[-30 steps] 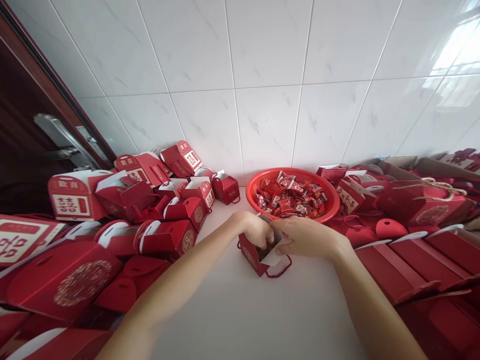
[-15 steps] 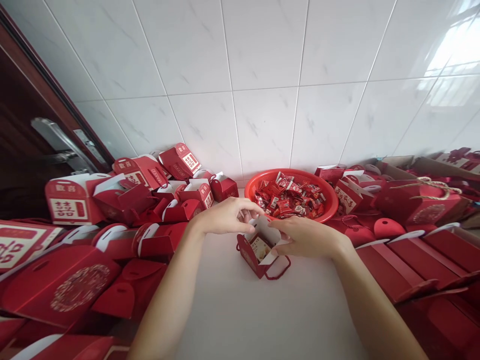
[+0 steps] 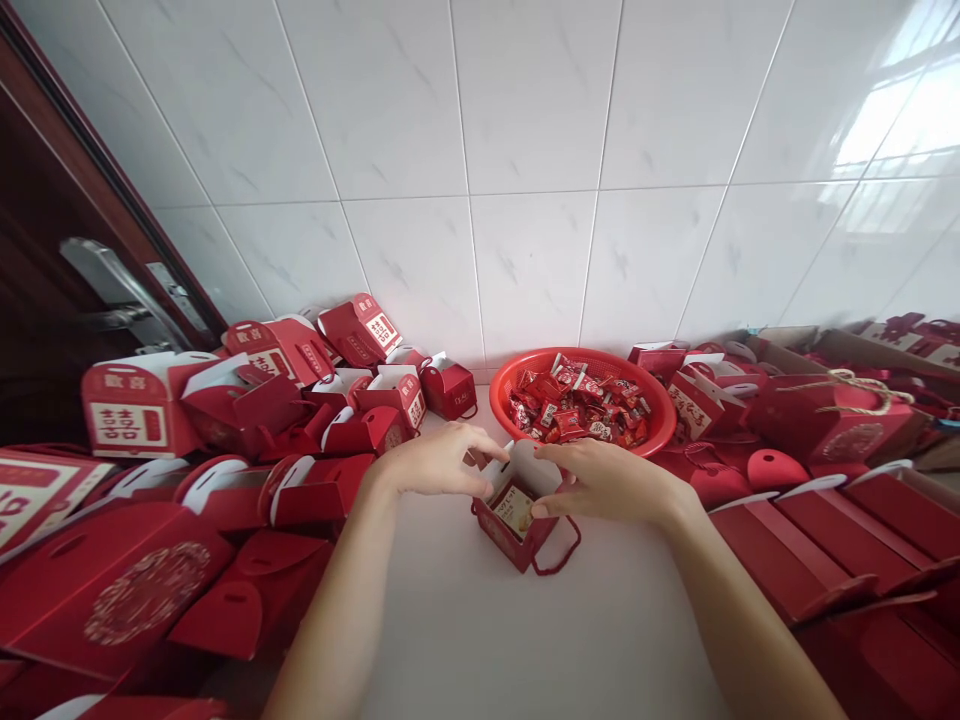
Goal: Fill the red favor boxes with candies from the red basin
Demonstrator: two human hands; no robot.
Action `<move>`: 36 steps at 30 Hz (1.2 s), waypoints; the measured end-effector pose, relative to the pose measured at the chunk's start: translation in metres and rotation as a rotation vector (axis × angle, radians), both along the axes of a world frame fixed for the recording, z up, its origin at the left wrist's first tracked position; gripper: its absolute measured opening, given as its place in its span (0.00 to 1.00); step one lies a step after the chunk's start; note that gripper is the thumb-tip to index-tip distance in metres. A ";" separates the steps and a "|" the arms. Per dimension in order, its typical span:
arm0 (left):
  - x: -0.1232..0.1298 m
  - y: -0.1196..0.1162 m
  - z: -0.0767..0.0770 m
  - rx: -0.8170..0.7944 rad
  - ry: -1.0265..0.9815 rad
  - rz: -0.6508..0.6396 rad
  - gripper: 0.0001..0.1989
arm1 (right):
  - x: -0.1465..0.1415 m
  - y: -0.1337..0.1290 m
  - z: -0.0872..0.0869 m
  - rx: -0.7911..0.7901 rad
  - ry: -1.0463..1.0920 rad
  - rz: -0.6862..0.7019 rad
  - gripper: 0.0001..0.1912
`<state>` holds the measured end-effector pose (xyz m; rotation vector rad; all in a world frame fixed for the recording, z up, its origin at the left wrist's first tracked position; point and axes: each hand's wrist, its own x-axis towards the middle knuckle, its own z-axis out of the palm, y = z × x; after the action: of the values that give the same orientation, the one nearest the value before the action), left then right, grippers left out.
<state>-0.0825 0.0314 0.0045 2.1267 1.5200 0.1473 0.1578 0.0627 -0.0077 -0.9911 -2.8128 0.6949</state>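
Note:
A small open red gift box [image 3: 507,538] with a white inside stands on the white tabletop in front of me. In it lies a cream-coloured printed packet [image 3: 516,506]. My left hand [image 3: 444,462] is at the box's left side, thumb and curved fingers at the upper edge. From the right, my right hand [image 3: 611,480] grips the opposite side, its thumb over the rim and its fingers by the raised back flap. A dark red cord handle [image 3: 559,568] loops out onto the table at the box's right.
Just behind the box stands a red plastic basket [image 3: 664,432] of wrapped sweets [image 3: 577,400], near the tiled wall [image 3: 532,260]. Many red gift boxes [image 3: 142,570] crowd the left, and more red boxes [image 3: 795,530] line the right. A door handle [image 3: 120,285] shows at far left.
My view has shifted slightly, so the scene sits a little lower. The box's right-hand white flap no longer slants over the opening, and more of the packet shows. Both hands stay at the box.

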 end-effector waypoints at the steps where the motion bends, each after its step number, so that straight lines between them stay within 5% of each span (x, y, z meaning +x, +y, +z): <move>1: 0.001 -0.002 0.002 -0.004 0.015 0.003 0.25 | 0.000 0.001 -0.001 0.015 0.003 -0.005 0.27; 7: 0.006 -0.016 0.010 -0.092 0.096 -0.053 0.26 | -0.005 0.001 -0.004 0.048 -0.016 -0.007 0.29; 13: 0.011 -0.019 0.009 -0.125 0.164 -0.055 0.29 | -0.014 -0.002 -0.008 0.117 0.015 0.042 0.20; 28: 0.005 -0.011 0.000 -0.143 0.073 -0.167 0.28 | -0.016 0.000 -0.013 0.084 0.083 0.079 0.27; 36: 0.004 -0.008 -0.002 -0.165 0.008 -0.203 0.25 | -0.013 -0.013 -0.025 0.032 0.120 -0.035 0.35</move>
<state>-0.0787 0.0235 0.0024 2.1335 1.2645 -0.0560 0.1449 0.0498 -0.0323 -0.9569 -2.6892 0.6789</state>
